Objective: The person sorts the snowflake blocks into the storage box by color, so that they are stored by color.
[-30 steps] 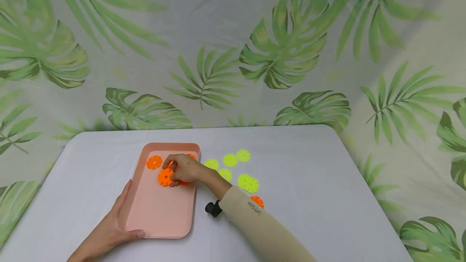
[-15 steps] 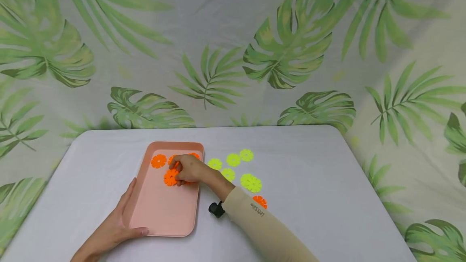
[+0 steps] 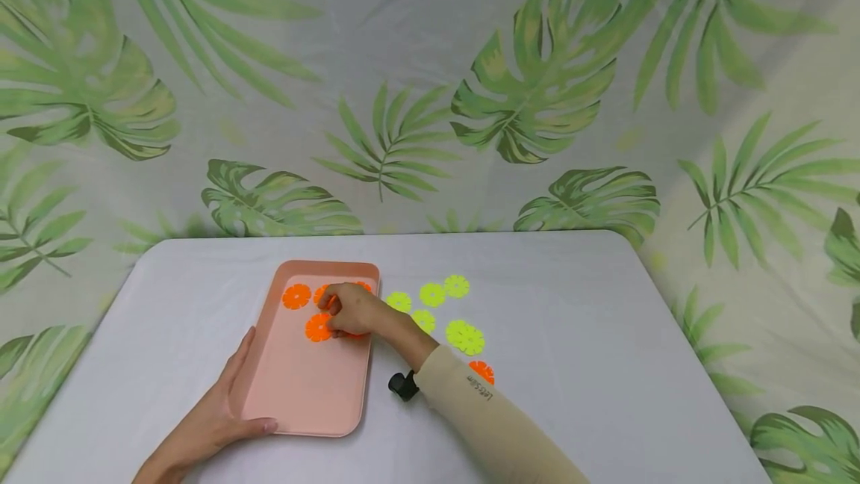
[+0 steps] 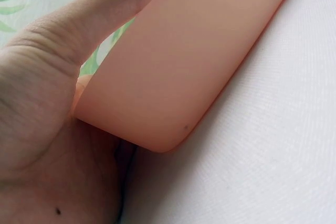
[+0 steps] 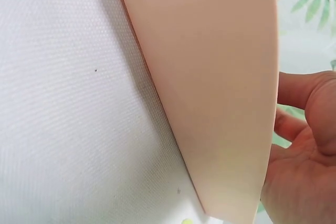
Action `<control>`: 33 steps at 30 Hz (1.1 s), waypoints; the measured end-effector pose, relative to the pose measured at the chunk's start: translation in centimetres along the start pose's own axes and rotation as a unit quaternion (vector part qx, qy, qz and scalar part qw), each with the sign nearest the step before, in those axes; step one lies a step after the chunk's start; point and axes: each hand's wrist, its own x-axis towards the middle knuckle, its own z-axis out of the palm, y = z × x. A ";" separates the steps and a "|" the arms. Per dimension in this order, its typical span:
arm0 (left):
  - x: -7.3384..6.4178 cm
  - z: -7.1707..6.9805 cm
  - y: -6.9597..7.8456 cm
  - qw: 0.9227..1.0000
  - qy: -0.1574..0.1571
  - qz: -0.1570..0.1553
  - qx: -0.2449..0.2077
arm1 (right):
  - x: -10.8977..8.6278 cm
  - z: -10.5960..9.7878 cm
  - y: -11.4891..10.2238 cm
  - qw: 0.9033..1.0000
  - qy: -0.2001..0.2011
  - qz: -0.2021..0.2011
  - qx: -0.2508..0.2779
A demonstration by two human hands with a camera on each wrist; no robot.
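A pink tray [image 3: 298, 387] lies on the table. At its near left corner my left hand [image 3: 208, 417] holds it, thumb over the near rim and fingers along the left side; the left wrist view shows the thumb at the tray wall [image 4: 173, 61]. My right hand [image 3: 356, 308] is over the tray's far right part, fingers curled downward. Its fingertips are at the right edge of an orange notched disc [image 3: 319, 327]; I cannot tell whether they pinch it. Another orange disc [image 3: 296, 296] lies at the far left inside, and several more are partly hidden by the hand. In the right wrist view the tray wall hides the fingertips.
Right of the tray lie several yellow-green notched discs [image 3: 457, 286], two of them overlapping [image 3: 465, 337]. One more orange disc [image 3: 481, 372] shows beside the right sleeve [image 3: 493, 417]. A black wrist device [image 3: 403, 385] sits at that forearm. A leaf-patterned cloth [image 3: 403, 95] hangs behind the table.
The head view has shifted slightly. My right hand has drawn a little to the right from the orange disc, which keeps its place in the tray. My left hand stays on the tray corner.
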 end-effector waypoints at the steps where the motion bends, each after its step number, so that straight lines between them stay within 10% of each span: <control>1: 0.0 0.0 0.0 1.000 0.001 0.003 0.001 | 0.0 -0.1 0.0 1.000 0.000 -0.007 0.004; 12: 0.0 0.0 -0.3 0.999 0.006 0.038 0.008 | -1.4 -2.5 0.7 0.993 0.017 -0.094 0.064; 33: 0.0 0.1 0.0 1.000 0.005 0.002 0.021 | -6.3 -7.6 4.9 0.987 0.071 -0.113 0.089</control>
